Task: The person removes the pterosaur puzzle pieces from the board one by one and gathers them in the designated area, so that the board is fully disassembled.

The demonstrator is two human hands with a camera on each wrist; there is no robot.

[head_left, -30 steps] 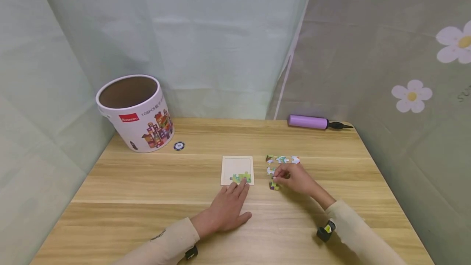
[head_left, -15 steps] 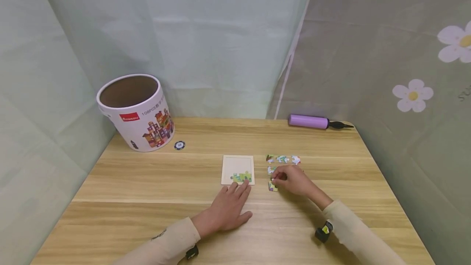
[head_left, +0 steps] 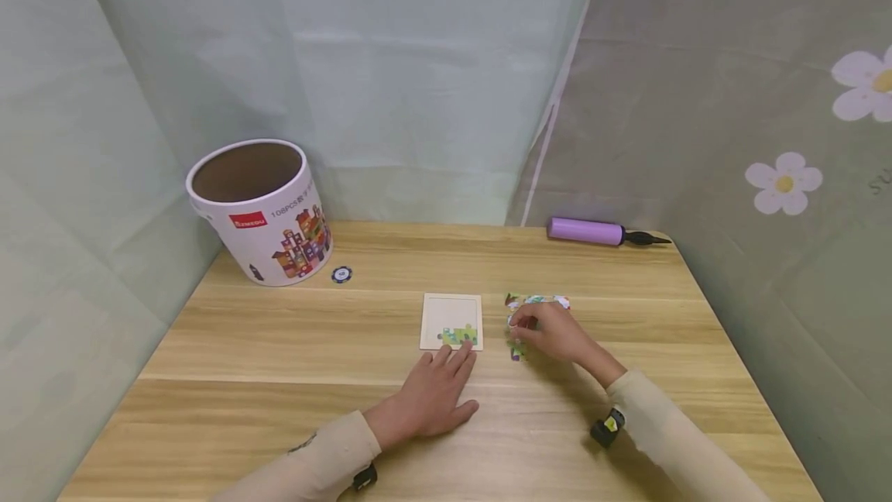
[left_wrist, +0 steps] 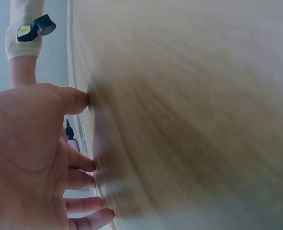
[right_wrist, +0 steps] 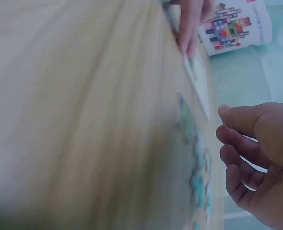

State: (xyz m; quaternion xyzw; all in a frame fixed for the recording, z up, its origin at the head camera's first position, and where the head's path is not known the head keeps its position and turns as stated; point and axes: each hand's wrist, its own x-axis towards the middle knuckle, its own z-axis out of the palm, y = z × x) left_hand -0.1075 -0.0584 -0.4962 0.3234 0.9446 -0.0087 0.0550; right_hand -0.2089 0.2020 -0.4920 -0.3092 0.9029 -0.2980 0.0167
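My left hand [head_left: 433, 401] lies with its fingers spread and fairly straight, fingertips on the near edge of a square wooden puzzle board [head_left: 449, 308]. Green jigsaw pieces [head_left: 456, 334] sit joined in the board's lower right, with a fingertip over their near edge. My right hand [head_left: 554, 329] is over the loose pieces right of the board, fingers bent, thumb and index tips close together. No piece shows between them in the right wrist view, where the hand [right_wrist: 261, 153] is above the table. A green and purple piece [head_left: 516, 350] lies just below it; others are partly hidden.
More loose jigsaw pieces [head_left: 535, 300] form a row behind the right hand. A white printed bucket [head_left: 261, 235] stands at the back left, with a round chip [head_left: 341, 275] beside it. A purple hand pump [head_left: 587, 230] lies along the table's back edge.
The right hand has moved slightly up and left from the green and purple piece, which has shifted and turned a little. The left hand stays in place.
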